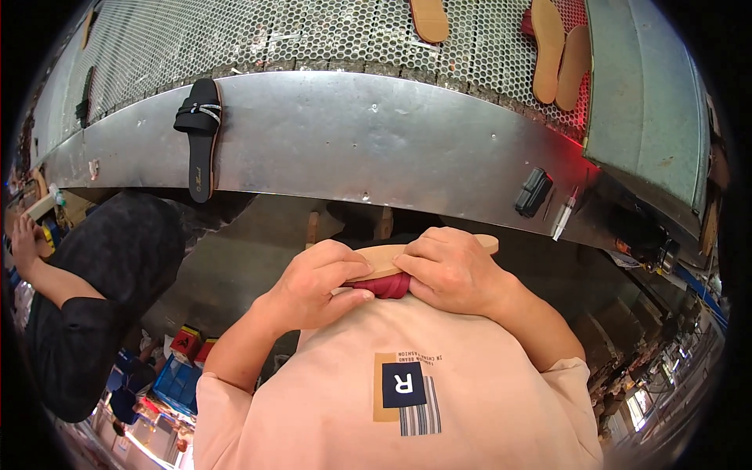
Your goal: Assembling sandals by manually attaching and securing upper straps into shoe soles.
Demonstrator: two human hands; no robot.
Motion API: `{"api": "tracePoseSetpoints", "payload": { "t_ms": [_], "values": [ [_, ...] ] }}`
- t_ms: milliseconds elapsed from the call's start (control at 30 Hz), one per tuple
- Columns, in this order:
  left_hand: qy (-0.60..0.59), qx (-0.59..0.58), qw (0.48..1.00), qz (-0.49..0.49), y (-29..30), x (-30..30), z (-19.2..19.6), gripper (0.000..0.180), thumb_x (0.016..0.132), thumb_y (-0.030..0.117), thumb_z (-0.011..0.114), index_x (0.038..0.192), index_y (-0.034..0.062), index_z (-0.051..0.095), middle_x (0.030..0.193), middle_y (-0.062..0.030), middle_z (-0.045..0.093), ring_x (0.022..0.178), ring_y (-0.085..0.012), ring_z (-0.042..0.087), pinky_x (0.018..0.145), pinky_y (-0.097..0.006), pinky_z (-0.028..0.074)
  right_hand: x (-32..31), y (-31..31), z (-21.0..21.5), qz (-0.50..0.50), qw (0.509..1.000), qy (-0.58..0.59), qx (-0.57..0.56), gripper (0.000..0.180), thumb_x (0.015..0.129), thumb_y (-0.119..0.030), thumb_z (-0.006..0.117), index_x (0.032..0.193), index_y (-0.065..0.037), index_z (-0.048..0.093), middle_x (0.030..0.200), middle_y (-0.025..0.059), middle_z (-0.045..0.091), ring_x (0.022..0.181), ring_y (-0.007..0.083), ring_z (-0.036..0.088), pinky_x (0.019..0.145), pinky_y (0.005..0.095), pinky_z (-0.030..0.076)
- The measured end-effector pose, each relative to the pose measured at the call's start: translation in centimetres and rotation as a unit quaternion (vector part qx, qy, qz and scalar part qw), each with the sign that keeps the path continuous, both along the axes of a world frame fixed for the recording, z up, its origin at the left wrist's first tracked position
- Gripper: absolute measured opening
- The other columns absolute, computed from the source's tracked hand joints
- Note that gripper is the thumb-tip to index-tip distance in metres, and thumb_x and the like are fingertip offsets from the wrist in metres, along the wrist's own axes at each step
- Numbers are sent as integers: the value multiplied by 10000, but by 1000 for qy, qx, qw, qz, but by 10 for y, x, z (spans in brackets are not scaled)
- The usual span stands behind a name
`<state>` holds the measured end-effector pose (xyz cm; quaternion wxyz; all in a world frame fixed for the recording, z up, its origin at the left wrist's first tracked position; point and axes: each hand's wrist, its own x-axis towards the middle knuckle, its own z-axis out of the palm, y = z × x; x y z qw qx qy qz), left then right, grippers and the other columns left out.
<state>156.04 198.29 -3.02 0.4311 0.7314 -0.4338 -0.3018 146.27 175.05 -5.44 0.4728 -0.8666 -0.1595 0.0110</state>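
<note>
Close against my chest I hold a sandal (380, 257), its tan sole turned up and its dark red strap (386, 287) hanging beneath. My left hand (323, 280) grips the sole's left part, with the thumb below by the strap and the fingers over the edge. Farther right, my right hand (450, 270) is closed on the same sandal, fingertips pressing on the tan face near the middle. One rounded end of the sole sticks out past the right knuckles. Most of the strap is hidden behind my hands.
A steel ledge (313, 125) bears a black slide sandal (202, 149), a small black object (534, 193) and a thin red-and-white tool (565, 215). Behind it, a mesh conveyor (313, 39) carries tan-soled footwear (548, 55) beside a grey metal housing (646, 102). A co-worker (117, 290) sits at left.
</note>
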Motion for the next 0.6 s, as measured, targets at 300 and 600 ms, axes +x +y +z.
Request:
{"api": "tracePoseSetpoints", "payload": {
  "t_ms": [300,600],
  "values": [
    [-20,-62,998,19,-6,-9,-3,310,657,86,827,906,7,662,862,-117,656,784,-290,642,671,-366,526,-4,-1,-1,3,999,-11,42,202,626,-52,688,822,-22,655,754,75,604,723,245,585,639,356,497],
    [-25,-49,998,26,-13,-13,2,348,672,123,836,945,8,652,887,-118,659,791,-292,635,685,-371,524,8,-1,23,-16,991,69,114,349,703,-154,749,1017,-35,652,952,99,665,878,287,620,733,384,519]
  ]
}}
